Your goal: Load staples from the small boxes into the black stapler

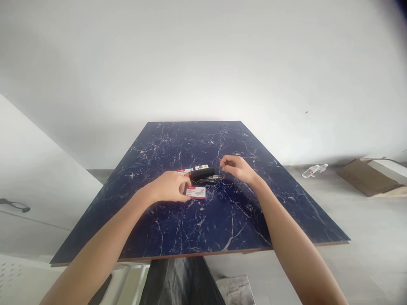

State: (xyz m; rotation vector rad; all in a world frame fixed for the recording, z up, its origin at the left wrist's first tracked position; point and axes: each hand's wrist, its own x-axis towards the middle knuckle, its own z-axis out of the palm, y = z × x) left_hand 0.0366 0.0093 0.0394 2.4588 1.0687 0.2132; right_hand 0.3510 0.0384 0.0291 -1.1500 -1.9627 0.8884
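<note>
My left hand [170,186] is curled at the left end of a small red-and-white box [196,193], thumb and finger at its edges. That box has a staple strip pictured on it. Just behind it lies a black stapler [203,174] with an orange part at its rear, close to my left fingers. Its metal front end [219,176] points right. My right hand [238,168] hovers beside that end with its fingers curled in toward the thumb; whatever they hold, if anything, is too small to see. Another red-and-white box [185,172] and a whitish box [201,167] lie behind the stapler.
The dark blue marbled tabletop [190,228] reaches back to a white wall [197,63]. On the floor at right are a clear plastic bottle [314,170] and an open cardboard box [370,176]. A white panel with a dark handle [14,205] stands at left.
</note>
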